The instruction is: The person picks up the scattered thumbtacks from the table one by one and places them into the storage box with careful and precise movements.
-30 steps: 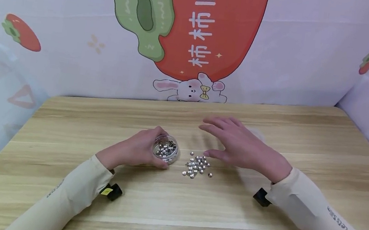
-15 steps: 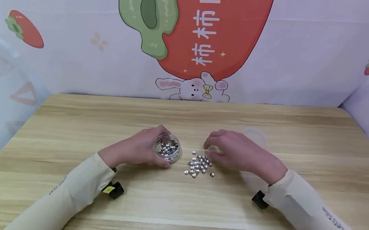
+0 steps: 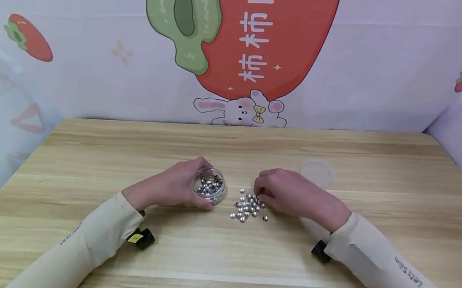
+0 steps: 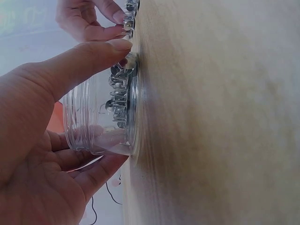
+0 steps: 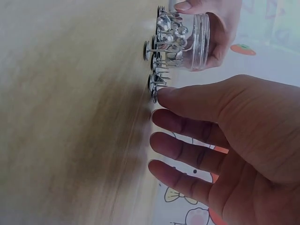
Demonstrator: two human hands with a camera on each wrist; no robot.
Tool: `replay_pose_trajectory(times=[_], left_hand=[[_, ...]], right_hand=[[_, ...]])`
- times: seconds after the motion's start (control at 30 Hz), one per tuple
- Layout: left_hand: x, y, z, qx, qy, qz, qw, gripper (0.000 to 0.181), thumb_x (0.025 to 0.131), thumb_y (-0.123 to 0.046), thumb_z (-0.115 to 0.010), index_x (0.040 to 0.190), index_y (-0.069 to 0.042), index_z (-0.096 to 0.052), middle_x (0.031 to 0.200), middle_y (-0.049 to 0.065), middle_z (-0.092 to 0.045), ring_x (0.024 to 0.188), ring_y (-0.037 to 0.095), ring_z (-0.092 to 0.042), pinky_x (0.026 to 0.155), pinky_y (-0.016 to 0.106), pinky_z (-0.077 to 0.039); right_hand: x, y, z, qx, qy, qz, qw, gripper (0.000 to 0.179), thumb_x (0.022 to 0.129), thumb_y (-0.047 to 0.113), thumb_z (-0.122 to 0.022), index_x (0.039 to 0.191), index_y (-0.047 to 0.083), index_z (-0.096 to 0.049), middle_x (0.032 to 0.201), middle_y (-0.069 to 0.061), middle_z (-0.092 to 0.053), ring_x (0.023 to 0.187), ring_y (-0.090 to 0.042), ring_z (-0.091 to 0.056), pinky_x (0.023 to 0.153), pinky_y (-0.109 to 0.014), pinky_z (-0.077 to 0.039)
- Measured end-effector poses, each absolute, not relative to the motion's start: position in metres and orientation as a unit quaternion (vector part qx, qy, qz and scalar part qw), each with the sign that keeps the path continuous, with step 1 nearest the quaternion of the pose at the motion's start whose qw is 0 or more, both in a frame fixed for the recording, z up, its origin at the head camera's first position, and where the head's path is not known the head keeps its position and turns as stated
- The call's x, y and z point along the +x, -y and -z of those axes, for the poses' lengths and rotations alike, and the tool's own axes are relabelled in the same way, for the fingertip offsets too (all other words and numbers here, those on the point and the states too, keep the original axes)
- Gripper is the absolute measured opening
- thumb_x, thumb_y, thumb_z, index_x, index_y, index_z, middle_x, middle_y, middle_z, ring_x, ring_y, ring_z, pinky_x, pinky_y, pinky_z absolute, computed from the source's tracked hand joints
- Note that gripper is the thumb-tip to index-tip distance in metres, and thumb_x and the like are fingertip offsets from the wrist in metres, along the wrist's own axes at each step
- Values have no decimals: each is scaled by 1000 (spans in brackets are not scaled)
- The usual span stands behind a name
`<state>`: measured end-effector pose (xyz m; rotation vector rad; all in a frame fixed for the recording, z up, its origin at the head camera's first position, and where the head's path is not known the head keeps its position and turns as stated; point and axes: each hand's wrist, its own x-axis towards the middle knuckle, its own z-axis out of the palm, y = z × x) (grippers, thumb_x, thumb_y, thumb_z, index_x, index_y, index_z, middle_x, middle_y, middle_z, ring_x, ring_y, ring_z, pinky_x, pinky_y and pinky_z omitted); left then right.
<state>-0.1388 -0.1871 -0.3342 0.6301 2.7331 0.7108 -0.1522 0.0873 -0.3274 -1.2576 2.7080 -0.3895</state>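
My left hand (image 3: pixel 178 186) grips a small clear round jar (image 4: pixel 83 115) standing on the table, thumb on the near side and fingers round the far side. Silver round-headed thumbtacks lie in the jar. A loose pile of thumbtacks (image 3: pixel 247 207) is on the table just right of the jar. At the pile's right edge is my right hand (image 3: pixel 294 191), fingers bent down. In the right wrist view its thumb touches or nearly touches a thumbtack (image 5: pixel 155 95); a gap shows between the thumb and the nearest finger. I see no thumbtack pinched.
A translucent round lid (image 3: pixel 318 170) lies behind my right hand. Another pale disc (image 3: pixel 315 229) is partly hidden under the right wrist. The wooden table (image 3: pixel 207 266) ends at a printed cloth backdrop (image 3: pixel 92 74).
My right hand has come down from above the table to the pile's right edge, its spread fingers drawing closer together. My left hand keeps holding the jar in the same place.
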Motion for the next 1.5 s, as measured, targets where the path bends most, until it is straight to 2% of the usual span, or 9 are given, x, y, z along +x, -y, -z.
replay_pose_trajectory(times=[0.63,0.8,1.0,1.5], left_hand=[[-138,190,331,214,-939,-239,125,83,66,-41,-87,128,-4,-48,123,11,-62,116,27,-58,102,44,-46],[-138,191,331,213,-940,-236,125,83,66,-42,-87,128,-3,-47,123,11,-62,116,27,-58,102,44,-46],[-138,194,332,213,-941,-235,120,82,66,-42,-87,127,-4,-48,122,11,-62,115,27,-58,102,44,-46],[-139,188,333,216,-936,-248,127,81,66,-41,-87,127,-6,-48,121,9,-62,112,23,-58,99,42,-48]], right_hand=[[-151,-81,322,-408,-904,119,44,6,88,14,-70,85,18,-68,81,8,-61,71,-7,-51,67,-21,-48],[-150,-78,316,-412,-902,128,21,3,88,14,-70,90,16,-70,85,7,-64,73,-7,-54,69,-23,-51],[-150,-75,308,-415,-899,143,-9,7,89,15,-69,95,14,-73,90,5,-67,81,-9,-61,76,-28,-55],[-148,-50,301,-433,-889,146,-19,9,90,16,-69,97,14,-72,91,4,-68,80,-10,-60,76,-27,-54]])
